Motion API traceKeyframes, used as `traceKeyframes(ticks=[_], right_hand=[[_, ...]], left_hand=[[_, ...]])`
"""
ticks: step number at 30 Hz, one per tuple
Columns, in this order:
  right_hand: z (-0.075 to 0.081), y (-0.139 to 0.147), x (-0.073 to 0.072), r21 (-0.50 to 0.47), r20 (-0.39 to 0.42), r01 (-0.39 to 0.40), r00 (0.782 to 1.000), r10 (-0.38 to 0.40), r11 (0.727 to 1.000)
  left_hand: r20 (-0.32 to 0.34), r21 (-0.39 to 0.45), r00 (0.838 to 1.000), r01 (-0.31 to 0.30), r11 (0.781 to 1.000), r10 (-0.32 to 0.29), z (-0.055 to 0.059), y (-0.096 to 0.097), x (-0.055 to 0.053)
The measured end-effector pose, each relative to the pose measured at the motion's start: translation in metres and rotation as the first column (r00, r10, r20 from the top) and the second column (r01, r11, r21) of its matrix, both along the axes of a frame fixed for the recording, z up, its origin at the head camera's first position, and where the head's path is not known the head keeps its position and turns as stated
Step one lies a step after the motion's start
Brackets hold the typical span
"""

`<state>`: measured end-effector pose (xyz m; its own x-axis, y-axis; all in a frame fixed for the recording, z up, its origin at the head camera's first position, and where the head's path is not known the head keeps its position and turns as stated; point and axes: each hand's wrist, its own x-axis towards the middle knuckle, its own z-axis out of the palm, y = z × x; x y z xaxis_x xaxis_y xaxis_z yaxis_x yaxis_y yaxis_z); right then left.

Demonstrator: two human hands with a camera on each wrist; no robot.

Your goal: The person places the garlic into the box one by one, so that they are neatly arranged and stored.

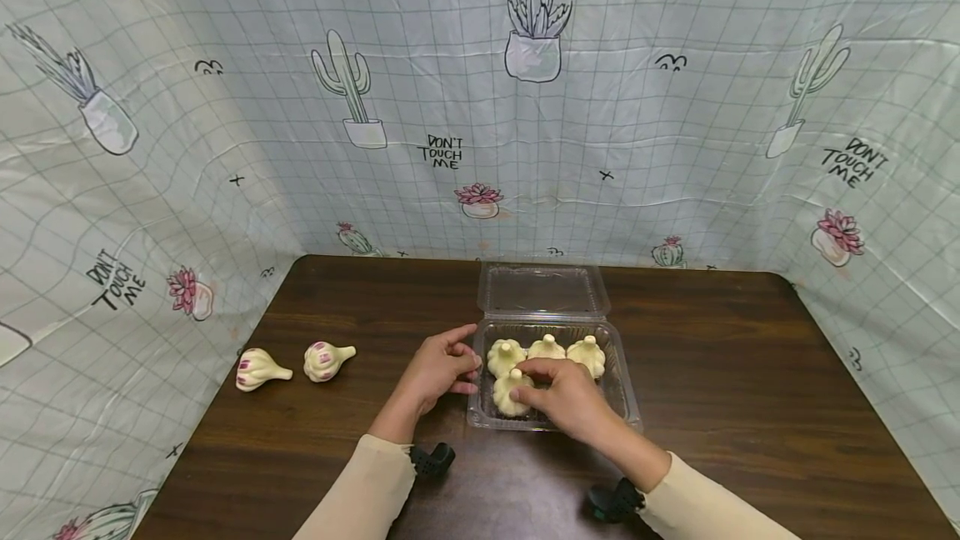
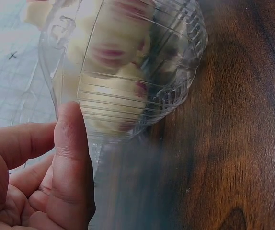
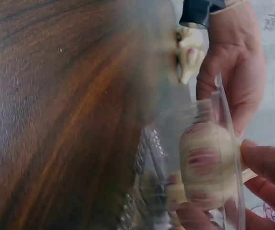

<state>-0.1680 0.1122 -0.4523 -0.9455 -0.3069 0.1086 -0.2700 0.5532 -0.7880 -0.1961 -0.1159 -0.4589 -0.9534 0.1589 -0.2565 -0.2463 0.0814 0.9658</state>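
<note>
A wooden table (image 1: 750, 373) bears the clear box (image 1: 625, 394), its lid (image 1: 543, 288) open behind it. The left hand (image 1: 437, 369) pinches the box's left rim. The right hand (image 1: 567, 397) has thumb and fingers clamped on the front garlic (image 1: 506, 400) inside the box; three garlics (image 1: 546, 348) sit behind that one, and two garlics (image 1: 325, 361) lie well left of the box.

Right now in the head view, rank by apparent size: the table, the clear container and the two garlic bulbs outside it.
1. Table
2. Clear container
3. Left bulb and right bulb: too alike to rank
</note>
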Motion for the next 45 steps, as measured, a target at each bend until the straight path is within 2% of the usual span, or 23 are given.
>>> traceKeyframes(ticks=[13,20,28,34,42,45], right_hand=[[-0.007,-0.013,-0.001,0.080,-0.010,-0.010,1.000,0.011,0.997],[-0.011,-0.015,-0.001,0.103,-0.042,-0.020,0.999,0.025,0.994],[-0.010,-0.016,0.001,0.108,-0.050,-0.018,0.998,0.023,0.994],[-0.010,-0.016,0.001,0.110,-0.024,-0.007,1.000,0.010,0.994],[-0.010,-0.015,-0.001,0.071,0.014,0.014,1.000,-0.015,0.997],[-0.010,-0.014,-0.001,0.049,-0.001,0.026,1.000,-0.026,0.998]], left_hand=[[0.010,0.009,1.000,0.001,1.000,-0.002,0.000,0.000,0.000],[0.006,0.015,1.000,0.002,1.000,-0.002,0.001,0.000,0.001],[0.004,0.013,1.000,-0.001,1.000,0.001,0.001,0.000,0.001],[0.004,0.012,1.000,0.000,1.000,0.000,0.000,0.000,0.001],[0.003,0.013,1.000,0.001,1.000,-0.001,0.000,0.001,0.000],[0.007,0.013,1.000,0.001,1.000,-0.001,0.000,0.001,0.000]])
